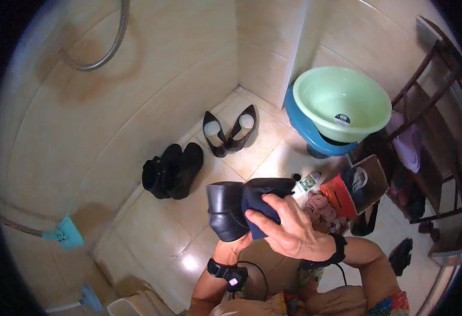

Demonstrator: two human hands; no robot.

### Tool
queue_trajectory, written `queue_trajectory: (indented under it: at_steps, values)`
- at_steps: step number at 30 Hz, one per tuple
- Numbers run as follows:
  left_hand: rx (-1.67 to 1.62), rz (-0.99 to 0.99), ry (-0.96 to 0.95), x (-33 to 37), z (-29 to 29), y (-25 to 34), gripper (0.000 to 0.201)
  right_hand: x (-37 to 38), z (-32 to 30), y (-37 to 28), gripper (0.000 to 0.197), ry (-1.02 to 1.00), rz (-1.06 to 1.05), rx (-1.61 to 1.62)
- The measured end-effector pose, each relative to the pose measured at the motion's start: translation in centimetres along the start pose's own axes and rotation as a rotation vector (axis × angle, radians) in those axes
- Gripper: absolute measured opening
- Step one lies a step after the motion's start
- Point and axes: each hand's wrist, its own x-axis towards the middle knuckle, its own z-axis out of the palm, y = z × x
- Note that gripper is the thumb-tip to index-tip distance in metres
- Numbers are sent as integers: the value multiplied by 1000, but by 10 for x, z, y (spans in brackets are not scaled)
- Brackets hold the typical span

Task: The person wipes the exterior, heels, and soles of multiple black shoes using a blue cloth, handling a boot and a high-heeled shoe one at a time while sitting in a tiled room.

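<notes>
A black leather shoe (224, 210) is held up over the floor in my left hand (236, 245). Most of that hand's fingers are hidden behind the shoe. My right hand (291, 226) is closed on a dark navy cloth (257, 206), pressed against the shoe's right side. Behind the cloth is a black part (270, 185); whether it belongs to the shoe I cannot tell. A black pair of ankle boots (181, 169) stands on the tiles to the left. Beyond my hands, a pair of dark pointed shoes (230, 141) has pale insoles showing.
A pale green basin (341, 100) rests on a blue basin (307, 129). Right of my hands are a white bottle (309, 181), crumpled pink cloth (320, 208) and an open box (370, 184). A dark rack (415, 79) stands at the right, tiled walls at left and back.
</notes>
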Motion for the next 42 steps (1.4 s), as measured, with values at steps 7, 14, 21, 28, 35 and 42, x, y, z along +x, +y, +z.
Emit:
queue_trajectory:
  at_steps: [7,14,21,28,35,42]
  values:
    - [36,7,33,7,40,18,46,-15,3,26,51,-27,257,-158]
    - [188,24,144,-5,28,24,51,-1,-7,17,43,-48,34,-152]
    - [246,108,-131,3,11,22,69,-13,-28,45,50,-16,427,-105]
    - [-177,-78,-16,-20,-36,20,85,-37,-2,40,47,-251,459,41]
    - [99,-75,435,-40,-70,-6,40,-88,57,29,42,-485,546,289]
    - [315,-111,471,-41,-72,19,29,-75,42,53,52,-333,612,445]
